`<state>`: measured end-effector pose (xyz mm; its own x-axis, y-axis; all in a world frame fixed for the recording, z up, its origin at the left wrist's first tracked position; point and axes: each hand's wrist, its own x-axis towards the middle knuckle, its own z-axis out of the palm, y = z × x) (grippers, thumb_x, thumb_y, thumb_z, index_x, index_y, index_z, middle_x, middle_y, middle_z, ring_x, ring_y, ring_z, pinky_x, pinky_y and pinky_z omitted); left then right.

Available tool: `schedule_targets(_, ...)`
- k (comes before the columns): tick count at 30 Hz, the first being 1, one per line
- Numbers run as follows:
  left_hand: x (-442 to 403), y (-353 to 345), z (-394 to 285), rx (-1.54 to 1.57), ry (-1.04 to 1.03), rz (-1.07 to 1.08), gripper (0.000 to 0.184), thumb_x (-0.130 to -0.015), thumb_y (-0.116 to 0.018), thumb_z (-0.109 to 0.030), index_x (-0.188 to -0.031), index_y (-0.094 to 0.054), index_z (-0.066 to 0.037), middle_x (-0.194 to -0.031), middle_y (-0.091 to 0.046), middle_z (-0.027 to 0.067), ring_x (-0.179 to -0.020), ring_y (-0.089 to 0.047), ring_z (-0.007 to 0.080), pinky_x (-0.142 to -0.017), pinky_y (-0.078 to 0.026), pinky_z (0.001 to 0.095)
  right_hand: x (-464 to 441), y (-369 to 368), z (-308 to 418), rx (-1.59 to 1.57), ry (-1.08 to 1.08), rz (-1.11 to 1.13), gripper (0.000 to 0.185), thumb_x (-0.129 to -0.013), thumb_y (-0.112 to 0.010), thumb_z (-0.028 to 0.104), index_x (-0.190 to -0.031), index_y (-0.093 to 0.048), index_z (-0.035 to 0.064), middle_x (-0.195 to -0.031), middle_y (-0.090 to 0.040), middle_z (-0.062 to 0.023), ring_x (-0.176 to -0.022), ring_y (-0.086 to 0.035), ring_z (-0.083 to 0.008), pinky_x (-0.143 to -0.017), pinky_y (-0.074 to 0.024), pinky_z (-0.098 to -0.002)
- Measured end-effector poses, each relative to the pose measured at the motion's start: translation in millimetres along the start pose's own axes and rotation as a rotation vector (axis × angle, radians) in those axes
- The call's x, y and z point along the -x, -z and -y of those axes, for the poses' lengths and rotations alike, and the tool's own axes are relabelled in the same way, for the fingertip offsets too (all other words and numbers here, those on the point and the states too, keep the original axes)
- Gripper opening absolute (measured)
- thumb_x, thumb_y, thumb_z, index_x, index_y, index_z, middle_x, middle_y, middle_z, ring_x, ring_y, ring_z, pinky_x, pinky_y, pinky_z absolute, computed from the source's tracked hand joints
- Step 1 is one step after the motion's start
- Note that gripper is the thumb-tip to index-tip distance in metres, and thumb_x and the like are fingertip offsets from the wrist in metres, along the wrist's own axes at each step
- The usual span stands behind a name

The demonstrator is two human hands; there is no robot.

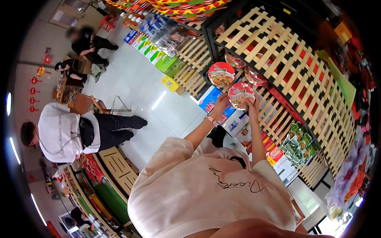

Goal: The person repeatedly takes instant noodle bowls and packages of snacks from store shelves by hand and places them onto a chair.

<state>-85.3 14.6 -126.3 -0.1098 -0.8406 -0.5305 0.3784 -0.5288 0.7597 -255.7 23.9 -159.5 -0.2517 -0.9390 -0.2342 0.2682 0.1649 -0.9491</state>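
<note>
A round red-lidded noodle bowl [241, 95] is held between my two hands in front of the slatted shelf. My left hand [222, 104] has its fingers on the bowl's left side, and my right hand [253, 105] grips its right side. Beside it, a second red-lidded bowl [221, 74] stands at the shelf's edge, close above my left hand. More bowls in wrapping [255, 76] sit behind, partly under the upper slatted shelf [274, 47].
Green packets [297, 143] lie on the lower slats at the right. Boxes [212, 102] stand below the shelf. A person in a white shirt [59, 133] stands at the left, near a wooden counter [115, 166]; other people are at the upper left. Bottles [145, 23] line the far shelf.
</note>
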Motion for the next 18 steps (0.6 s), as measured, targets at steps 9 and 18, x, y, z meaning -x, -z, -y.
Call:
schedule_targets(9,111,52,30,-0.047,0.029,-0.052,0.034,-0.084,-0.050,-0.015,-0.115,-0.043,-0.005,-0.101,-0.051,0.0030,-0.085,-0.051,0.0120,-0.075,-0.043,0.0269,118,4,37,0.159,-0.173,0.052,0.034,-0.076,-0.062,0.012,-0.104,-0.044,0.0071,-0.091,-0.050,-0.0033,-0.078,-0.050,-0.0109,-0.059,-0.0420,-0.0229)
schedule_targets(18,216,41,56,-0.202,-0.085,-0.035,0.033,-0.084,-0.049,-0.012,-0.116,-0.045,-0.005,-0.108,-0.050,0.0057,-0.097,-0.050,0.0146,-0.081,-0.043,0.0282,190,58,12,0.169,-0.217,0.159,0.022,-0.078,-0.061,0.009,-0.095,-0.053,-0.0012,-0.082,-0.055,-0.0052,-0.073,-0.054,-0.0100,-0.055,-0.0476,-0.0215)
